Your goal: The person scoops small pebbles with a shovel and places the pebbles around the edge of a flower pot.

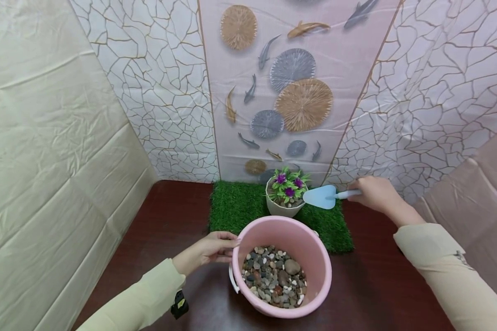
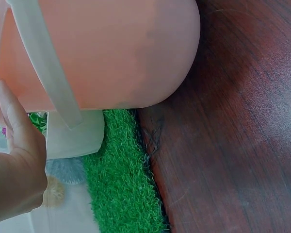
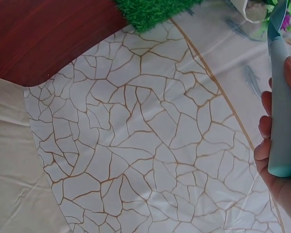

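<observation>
A pink bucket [image 1: 327, 276] holding a bed of mixed pebbles [image 1: 269, 280] stands in the middle of the head view. My left hand [image 1: 213, 248] holds its rim at the left side; the left wrist view shows the fingers of that hand [image 2: 19, 131] against the outer wall. In my right hand [image 1: 374, 193] is a garden trowel [image 1: 323, 196], gripped by its pale handle [image 3: 285, 116]. The blade points left, its tip at the rim of a white flowerpot [image 1: 282, 210]. Purple flowers [image 1: 289, 191] and green leaves rise from the pot, with pebbles around their base.
Green artificial turf [image 1: 236, 207] lies under the pot, on a dark red-brown table [image 1: 170, 220]. Patterned cloth [image 1: 170, 92] hangs close behind, and plain cloth [image 1: 66, 184] runs along the left side. The bucket's white handle [image 2: 43, 63] hangs down its side.
</observation>
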The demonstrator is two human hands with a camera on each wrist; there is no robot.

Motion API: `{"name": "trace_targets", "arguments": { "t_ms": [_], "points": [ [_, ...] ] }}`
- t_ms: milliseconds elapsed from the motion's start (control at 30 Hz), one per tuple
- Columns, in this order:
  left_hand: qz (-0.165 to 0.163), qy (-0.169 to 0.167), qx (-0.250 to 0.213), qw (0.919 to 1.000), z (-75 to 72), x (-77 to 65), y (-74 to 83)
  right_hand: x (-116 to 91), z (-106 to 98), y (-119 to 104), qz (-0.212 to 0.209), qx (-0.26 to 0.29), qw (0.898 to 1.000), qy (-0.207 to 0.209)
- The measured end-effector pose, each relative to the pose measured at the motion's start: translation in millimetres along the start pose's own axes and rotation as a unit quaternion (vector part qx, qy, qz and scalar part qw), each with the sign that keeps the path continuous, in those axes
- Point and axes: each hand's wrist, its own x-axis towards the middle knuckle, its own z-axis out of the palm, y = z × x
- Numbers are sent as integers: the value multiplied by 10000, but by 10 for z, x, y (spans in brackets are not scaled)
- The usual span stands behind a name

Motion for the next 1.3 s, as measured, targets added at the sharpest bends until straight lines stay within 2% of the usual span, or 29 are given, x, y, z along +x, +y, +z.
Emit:
{"name": "trace_targets", "arguments": {
  "t_ms": [233,400,667,900,1100,1300],
  "points": [
    [12,34,16,10000,1,6,7,-91,-113,-27,-124,-39,9998,176],
    [6,-47,13,10000,-10,-3,-2,-134,-151,-116,-277,153,9988,371],
    [22,-101,-3,9999,-6,-7,-3,-166,-165,-413,-951,397,9923,680],
    [40,-132,12,9999,-2,-2,6,-201,-85,-704,-1389,337,9875,665],
    [68,-133,3,9999,-3,0,2,-237,47,-918,-1701,159,9819,819],
    [61,-93,5,9999,-2,-5,-7,-285,214,-1105,-1795,22,9809,743]
  ]
}}
